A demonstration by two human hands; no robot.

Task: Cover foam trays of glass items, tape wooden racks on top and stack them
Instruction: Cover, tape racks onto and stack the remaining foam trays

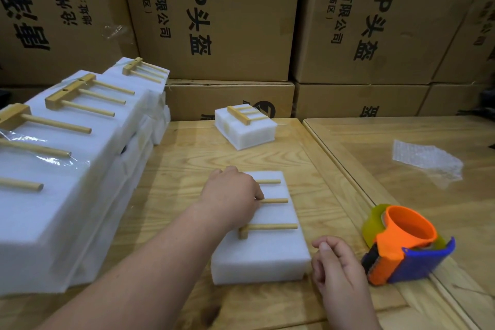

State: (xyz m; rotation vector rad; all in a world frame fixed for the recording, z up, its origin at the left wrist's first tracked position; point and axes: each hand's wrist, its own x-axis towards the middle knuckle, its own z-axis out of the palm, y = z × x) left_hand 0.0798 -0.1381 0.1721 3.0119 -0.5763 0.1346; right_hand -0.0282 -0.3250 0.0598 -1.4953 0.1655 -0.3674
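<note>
The left hand [230, 195] is lying over the wooden rack [267, 226] on top of the covered foam tray [263, 254], fingers curled down onto the rack's crossbar; three dowels are projecting rightward from under that hand. The tray is sitting on the wooden table [187, 158]. The right hand [334, 265] is hovering just off the tray's near right corner, fingers loosely curled and holding nothing. The tape dispenser [404, 246] is standing just right of that hand. Finished stacks [67, 169] are sitting left of the left hand; one more taped tray [245, 127] is lying beyond it.
</note>
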